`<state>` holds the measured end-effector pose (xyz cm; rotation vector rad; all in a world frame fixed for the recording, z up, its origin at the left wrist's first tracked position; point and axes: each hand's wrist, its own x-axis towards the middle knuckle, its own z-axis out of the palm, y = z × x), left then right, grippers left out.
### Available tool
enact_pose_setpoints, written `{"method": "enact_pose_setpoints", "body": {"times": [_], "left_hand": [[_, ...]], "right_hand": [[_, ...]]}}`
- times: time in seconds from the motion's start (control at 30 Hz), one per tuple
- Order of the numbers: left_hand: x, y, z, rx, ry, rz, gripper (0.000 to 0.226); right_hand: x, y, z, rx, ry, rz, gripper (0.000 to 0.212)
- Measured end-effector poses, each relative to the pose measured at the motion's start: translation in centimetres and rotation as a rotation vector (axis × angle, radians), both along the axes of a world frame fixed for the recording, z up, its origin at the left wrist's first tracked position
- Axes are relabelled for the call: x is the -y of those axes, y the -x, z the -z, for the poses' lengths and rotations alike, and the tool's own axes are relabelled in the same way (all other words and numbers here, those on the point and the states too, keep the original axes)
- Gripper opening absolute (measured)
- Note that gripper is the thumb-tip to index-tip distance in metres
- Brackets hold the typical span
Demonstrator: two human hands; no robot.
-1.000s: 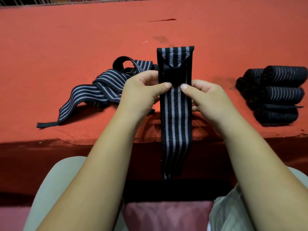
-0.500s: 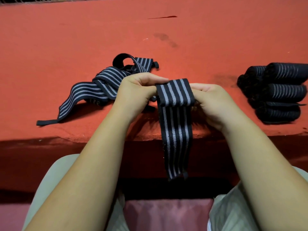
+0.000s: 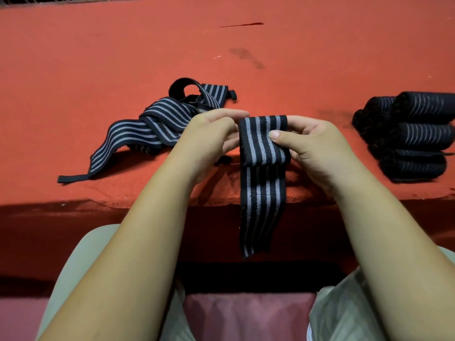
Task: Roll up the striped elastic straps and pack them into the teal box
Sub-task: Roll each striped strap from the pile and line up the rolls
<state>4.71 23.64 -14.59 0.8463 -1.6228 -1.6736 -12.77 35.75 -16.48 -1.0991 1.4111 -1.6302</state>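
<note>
— Entry one, left of the grip?
— Heap of loose straps, unrolled, lying on the red table, one tail trailing toward the near edge. Untouched.
— At the grip, left side?
— Recorded: left hand, fingers curled against the left edge of the striped strap, forefinger laid over the top of the fold.
— Centre?
— Upper end of the strap, a second ago standing flat and upright above the thumbs, now turned down over itself into a first flat fold. Tail hanging below the grip, past the table edge, a shade shorter than before.
— Right side?
— Recorded: right hand, thumb pressed on the front of the fold, fingers behind it; closed round it, pinching.
— Right of the grip?
— Stack of rolled straps, well apart from both hands.
— Meaning for the task?
— Rolling begun, judged barely a turn or two in; most of the length left to wind. No teal box in view; no packing visible.
</note>
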Motion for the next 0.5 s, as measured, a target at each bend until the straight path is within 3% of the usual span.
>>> {"method": "enact_pose_setpoints", "body": {"times": [0.1,0.2,0.5], "left_hand": [[-0.6,-0.1,-0.3,0.081,-0.048,0.142,0.027],[-1.2,-0.5,0.2,0.185,0.048,0.282,0.030],[-1.7,0.5,1.4,-0.043,0.039,0.130,0.023]], "right_hand": [[0.1,0.1,0.2,-0.022,0.033,0.079,0.026],[-0.1,0.2,-0.1,-0.014,0.070,0.120,0.029],[-0.8,0.5,-0.3,-0.195,-0.202,-0.018,0.026]]}}
